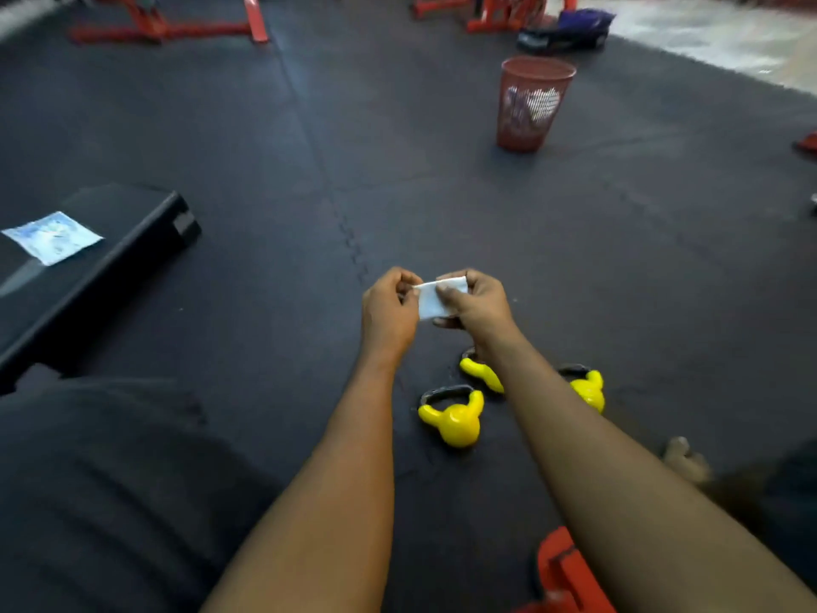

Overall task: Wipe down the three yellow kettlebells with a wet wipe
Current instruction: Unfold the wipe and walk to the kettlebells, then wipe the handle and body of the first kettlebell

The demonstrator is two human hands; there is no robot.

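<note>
The wet wipe (pixel 432 300) is pinched at its nine o'clock corner by the left hand (pixel 389 309) and at its three o'clock edge by the right hand (pixel 476 303), with the yellow kettlebells (pixel 455 419) at five o'clock.

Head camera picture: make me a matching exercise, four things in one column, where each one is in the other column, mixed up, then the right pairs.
Things
1. wet wipe
2. blue-white packet
3. red mesh bin
4. nearest yellow kettlebell

Places
a. on the black step platform, left side
b. on the floor mat, close by
c. pinched between the left hand and the right hand
d. on the floor mat, far ahead to the right

Pairs: 1-c, 2-a, 3-d, 4-b
</note>
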